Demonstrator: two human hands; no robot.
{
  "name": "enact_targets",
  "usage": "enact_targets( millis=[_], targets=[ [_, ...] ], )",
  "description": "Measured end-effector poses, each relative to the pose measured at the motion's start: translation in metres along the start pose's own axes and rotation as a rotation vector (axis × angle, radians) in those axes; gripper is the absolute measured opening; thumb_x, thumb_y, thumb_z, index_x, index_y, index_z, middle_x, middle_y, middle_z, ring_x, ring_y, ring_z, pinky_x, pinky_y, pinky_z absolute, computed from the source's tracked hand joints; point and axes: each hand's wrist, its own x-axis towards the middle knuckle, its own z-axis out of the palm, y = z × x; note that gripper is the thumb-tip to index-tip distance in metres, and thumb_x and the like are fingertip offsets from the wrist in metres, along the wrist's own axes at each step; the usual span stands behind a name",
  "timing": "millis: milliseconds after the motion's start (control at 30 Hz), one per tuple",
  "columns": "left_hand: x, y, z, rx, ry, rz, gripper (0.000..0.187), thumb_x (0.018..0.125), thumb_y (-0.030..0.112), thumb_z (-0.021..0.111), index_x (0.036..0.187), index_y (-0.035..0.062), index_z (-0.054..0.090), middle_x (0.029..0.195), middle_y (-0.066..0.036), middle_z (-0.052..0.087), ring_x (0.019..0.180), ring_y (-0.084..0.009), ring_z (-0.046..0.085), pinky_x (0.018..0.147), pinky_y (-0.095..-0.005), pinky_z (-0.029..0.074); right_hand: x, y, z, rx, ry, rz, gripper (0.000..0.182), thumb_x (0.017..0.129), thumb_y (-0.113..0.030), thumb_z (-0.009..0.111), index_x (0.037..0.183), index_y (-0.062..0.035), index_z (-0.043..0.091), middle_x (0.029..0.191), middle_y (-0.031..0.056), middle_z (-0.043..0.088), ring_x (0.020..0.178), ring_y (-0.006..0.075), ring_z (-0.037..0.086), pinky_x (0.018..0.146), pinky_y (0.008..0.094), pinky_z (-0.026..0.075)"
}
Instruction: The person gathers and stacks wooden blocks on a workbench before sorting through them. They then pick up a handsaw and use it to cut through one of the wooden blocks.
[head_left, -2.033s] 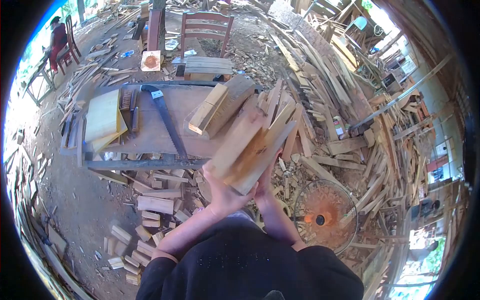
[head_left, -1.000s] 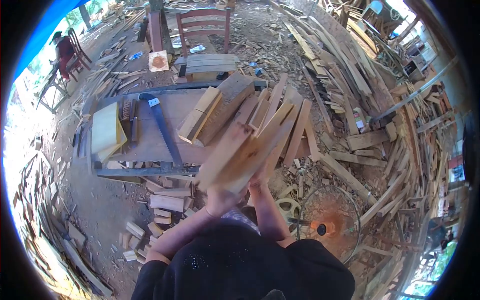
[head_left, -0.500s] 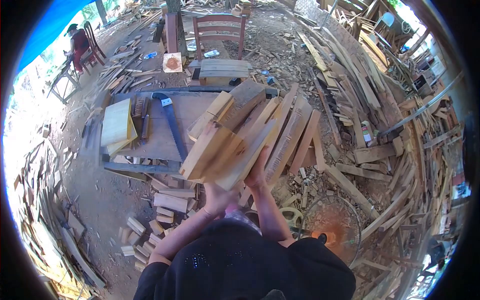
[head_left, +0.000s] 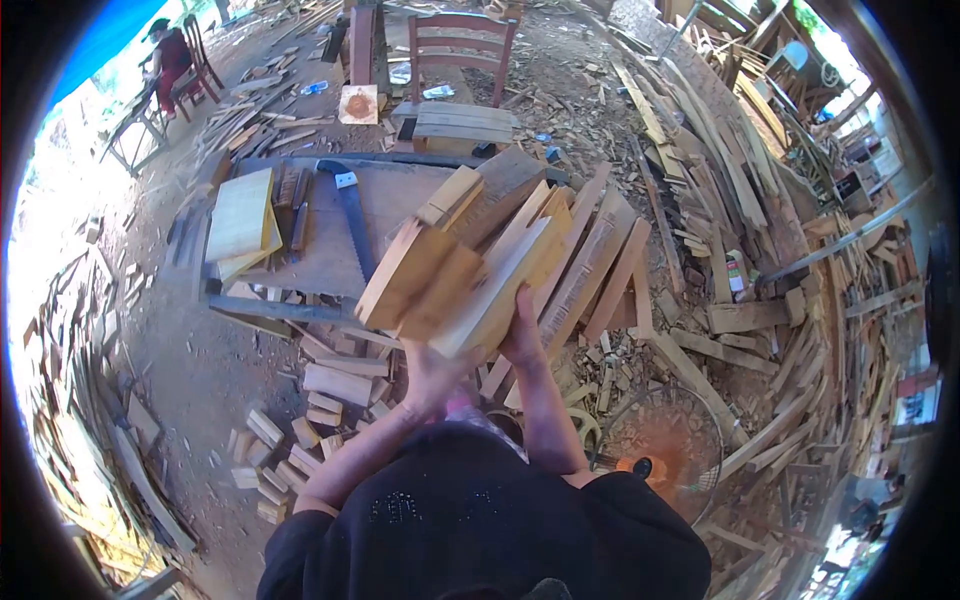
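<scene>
I hold wooden blocks in front of my chest. My left hand (head_left: 428, 378) is closed under the lower end of a thick wooden block (head_left: 418, 275), its fingers mostly hidden beneath and a little blurred. My right hand (head_left: 522, 335) grips the right side of a pale wooden board (head_left: 508, 280) lying against that block, with the thumb up along its face. Just beyond my hands, a shorter wood piece (head_left: 450, 195) and several long planks (head_left: 590, 260) lean side by side. To the left, a handsaw (head_left: 350, 215) lies on the worktable (head_left: 400, 195).
Thin pale boards (head_left: 242, 225) lie on the table's left. Offcuts (head_left: 290, 450) are heaped on the ground at lower left. A round wire fan guard (head_left: 720, 440) stands at lower right. A chair (head_left: 462, 55) is behind the table, and a person (head_left: 170, 65) sits far left.
The held block and board have tilted slightly, and my right hand has shifted up along the board's edge. The whole view has swung a little, moving the table rightward.
</scene>
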Motion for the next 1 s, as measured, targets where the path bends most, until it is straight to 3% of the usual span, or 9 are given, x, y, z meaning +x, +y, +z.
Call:
enact_targets(
  millis=[133,267,300,333,433,533,733,833,1000],
  targets=[
    [0.006,0.012,-0.005,-0.162,0.023,-0.05,0.087,0.067,0.01,0.083,0.13,0.0006,0.022,0.123,-0.016,0.046,0.114,-0.0263,0.049,0.099,-0.0392,0.041,0.0,0.004,0.01,0.132,0.005,0.038,0.072,0.088,-0.059,0.052,0.137,-0.008,0.038,0.127,0.0117,0.053,0.115,0.0252,0.053,0.097,0.043,0.046],
    [0.008,0.018,-0.029,-0.107,-0.129,-0.106,0.086,0.071,0.02,0.083,0.129,0.0032,0.022,0.122,-0.017,0.045,0.117,-0.0246,0.046,0.101,-0.0414,0.038,0.0,0.007,0.018,0.173,0.025,0.096,0.073,0.088,-0.06,0.052,0.138,-0.0077,0.038,0.128,0.0123,0.053,0.116,0.0269,0.053,0.098,0.0435,0.046],
    [0.007,0.025,-0.037,-0.096,-0.176,-0.128,0.08,0.079,0.028,0.077,0.133,0.0035,0.023,0.124,-0.015,0.045,0.117,-0.0236,0.047,0.1,-0.0414,0.038,-0.001,0.008,0.02,0.172,0.016,0.113,0.075,0.087,-0.061,0.052,0.138,-0.0075,0.038,0.13,0.013,0.052,0.117,0.0276,0.054,0.098,0.0438,0.046],
    [0.01,0.026,-0.042,-0.105,-0.171,-0.134,0.08,0.079,0.028,0.077,0.133,0.0035,0.023,0.124,-0.015,0.045,0.117,-0.0236,0.047,0.1,-0.0414,0.038,-0.003,0.009,0.021,0.171,0.008,0.13,0.076,0.087,-0.061,0.052,0.139,-0.0073,0.037,0.131,0.0137,0.052,0.117,0.0284,0.054,0.098,0.044,0.046],
    [0.019,0.016,-0.058,-0.528,-0.233,-0.246,0.058,0.096,0.031,0.055,0.141,0.0076,0.027,0.123,-0.009,0.05,0.103,-0.0188,0.056,0.086,-0.0338,0.048,-0.01,0.012,0.028,0.169,0.014,0.208,0.076,0.089,-0.061,0.047,0.14,-0.0064,0.035,0.134,0.0145,0.049,0.119,0.0291,0.052,0.101,0.0447,0.044],
    [0.021,-0.011,-0.072,-0.517,-0.253,-0.286,0.055,0.096,0.03,0.054,0.141,0.01,0.028,0.118,-0.008,0.054,0.098,-0.0173,0.059,0.079,-0.0315,0.051,-0.019,0.016,0.039,0.137,0.077,0.274,0.076,0.089,-0.06,0.048,0.141,-0.0069,0.035,0.134,0.0146,0.049,0.12,0.0295,0.052,0.1,0.0447,0.045],
    [-0.006,-0.011,-0.087,-0.577,-0.175,-0.325,0.06,0.092,0.028,0.06,0.14,0.0117,0.029,0.122,-0.008,0.053,0.101,-0.0174,0.058,0.082,-0.034,0.05,-0.05,0.042,0.04,-0.041,0.281,0.213,0.079,0.086,-0.062,0.052,0.142,-0.0089,0.034,0.137,0.0137,0.047,0.121,0.029,0.051,0.101,0.045,0.043],
    [-0.02,-0.023,-0.092,-0.646,-0.274,-0.497,0.064,0.091,0.029,0.062,0.141,0.0091,0.027,0.126,-0.01,0.051,0.11,-0.02,0.054,0.086,-0.0371,0.049,-0.076,0.049,0.046,-0.168,0.457,0.144,0.075,0.088,-0.058,0.053,0.141,-0.0082,0.035,0.138,0.0136,0.045,0.124,0.029,0.047,0.103,0.0445,0.042],
    [-0.062,-0.065,-0.08,-0.778,-0.308,-0.708,0.066,0.09,0.032,0.064,0.143,0.0184,0.029,0.132,-0.005,0.049,0.118,-0.0196,0.049,0.093,-0.0392,0.044,-0.128,0.065,0.038,-0.243,0.612,0.133,0.075,0.088,-0.056,0.055,0.142,-0.0091,0.033,0.139,0.0121,0.043,0.126,0.0277,0.043,0.104,0.0443,0.039]
  ],
)
